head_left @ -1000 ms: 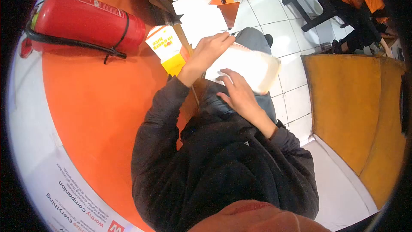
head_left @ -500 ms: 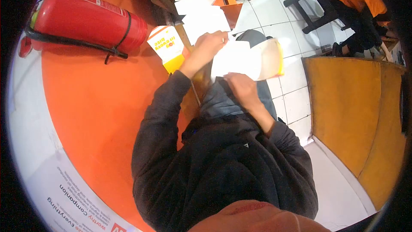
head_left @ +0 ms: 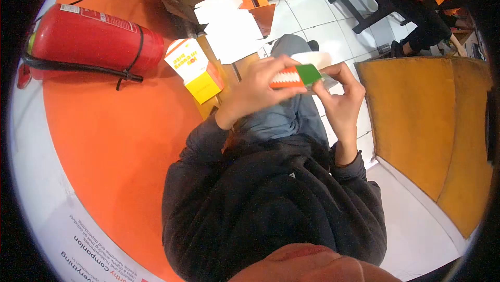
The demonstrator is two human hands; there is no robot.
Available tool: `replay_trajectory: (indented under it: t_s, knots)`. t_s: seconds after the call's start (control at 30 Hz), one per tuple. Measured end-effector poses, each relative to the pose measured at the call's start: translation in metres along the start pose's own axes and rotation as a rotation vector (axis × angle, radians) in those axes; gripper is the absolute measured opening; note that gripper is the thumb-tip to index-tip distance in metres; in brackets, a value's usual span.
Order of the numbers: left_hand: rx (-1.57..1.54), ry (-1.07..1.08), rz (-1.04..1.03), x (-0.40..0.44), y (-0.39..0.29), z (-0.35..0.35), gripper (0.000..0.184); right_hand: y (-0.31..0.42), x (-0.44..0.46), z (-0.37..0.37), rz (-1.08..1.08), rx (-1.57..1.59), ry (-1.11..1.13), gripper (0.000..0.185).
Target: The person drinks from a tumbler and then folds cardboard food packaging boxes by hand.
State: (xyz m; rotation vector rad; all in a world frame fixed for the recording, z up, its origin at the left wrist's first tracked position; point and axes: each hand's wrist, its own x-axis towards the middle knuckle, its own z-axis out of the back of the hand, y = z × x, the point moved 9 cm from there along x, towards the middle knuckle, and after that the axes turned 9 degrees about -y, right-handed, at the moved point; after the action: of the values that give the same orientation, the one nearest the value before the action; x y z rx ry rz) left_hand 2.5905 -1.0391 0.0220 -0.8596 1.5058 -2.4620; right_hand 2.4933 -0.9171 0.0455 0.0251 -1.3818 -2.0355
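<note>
Above my lap I hold a small paper carton (head_left: pixel 309 75) with orange, white zigzag and green faces. Its left part is gripped between the thumb and fingers of my left hand (head_left: pixel 252 86). At the carton's right end, the fingers and thumb of my right hand (head_left: pixel 341 97) pinch its edge. A pale flap rises behind the green face, and my hands hide part of the carton. Just left of my left hand, a yellow and white printed box (head_left: pixel 203 86) stands partly open on the bench.
White flat cartons (head_left: pixel 234 34) lie ahead beside an open orange box (head_left: pixel 266 19). A red fire extinguisher (head_left: pixel 99 42) rests on the orange surface (head_left: pixel 114 141) to the left. A brown panel (head_left: pixel 411 120) stands at right; beyond it are a black stool (head_left: pixel 359 0) and another person (head_left: pixel 432 13).
The carton lay spread, white side up, over my lap; now it is raised and folded, coloured faces showing. Both hands have come up with it. The view has shifted slightly.
</note>
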Motion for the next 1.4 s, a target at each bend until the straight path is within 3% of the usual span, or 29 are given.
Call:
replay_trajectory:
  t_s: [0.1, 0.13, 0.23, 0.33, 0.43, 0.53, 0.77, 0.87, 0.97, 1.07, 1.17, 1.2, 1.3, 1.4]
  knots:
    - [-0.014, -0.274, -0.096, -0.001, -0.018, 0.007, 0.035, -0.001, -0.003, 0.006, 0.045, -0.005, -0.090, 0.012]
    - [-0.285, -0.527, 0.040, -0.008, -0.008, 0.008, 0.028, -0.004, -0.004, 0.006, 0.020, 0.063, -0.103, 0.013]
    - [0.504, -0.277, -0.240, -0.012, -0.031, 0.003, 0.023, -0.007, -0.005, 0.004, -0.033, 0.293, -0.069, 0.015]
    - [0.513, -0.270, -0.189, -0.010, -0.037, 0.007, 0.014, -0.006, -0.009, -0.004, 0.023, 0.371, 0.044, 0.017]
    - [0.345, -0.128, -0.105, -0.010, -0.025, 0.006, 0.005, 0.005, -0.013, -0.011, 0.194, 0.293, 0.139, 0.019]
    - [-0.047, -0.273, 0.151, -0.018, -0.010, 0.006, 0.007, 0.025, -0.013, -0.020, 0.298, 0.191, 0.141, 0.018]
    - [0.018, -0.225, 0.199, -0.018, -0.003, 0.011, 0.012, 0.024, -0.021, -0.028, 0.362, 0.166, 0.109, 0.018]
    - [0.169, -0.152, 0.143, -0.019, -0.005, 0.012, 0.012, 0.026, -0.018, -0.034, 0.322, 0.107, 0.205, 0.021]
    - [0.244, -0.110, 0.037, -0.022, -0.010, 0.010, 0.011, 0.017, -0.016, -0.039, 0.050, 0.115, 0.390, 0.020]
    - [0.204, -0.045, -0.117, -0.023, -0.025, 0.007, 0.009, -0.004, -0.024, -0.054, -0.485, 0.602, 0.676, 0.013]
    - [0.114, -0.043, -0.176, -0.022, -0.029, 0.005, 0.008, -0.005, -0.031, -0.061, -0.543, 0.576, 0.835, 0.010]
    - [0.092, -0.063, -0.157, -0.020, -0.022, 0.006, 0.008, -0.004, -0.026, -0.055, -0.445, 0.476, 0.753, 0.013]
    - [0.051, -0.109, -0.163, -0.023, -0.020, 0.010, 0.009, -0.002, -0.025, -0.050, -0.427, 0.517, 0.558, 0.013]
    - [-0.008, -0.066, -0.225, -0.029, -0.021, 0.009, 0.011, -0.021, -0.052, -0.067, -0.565, 0.400, 0.995, 0.014]
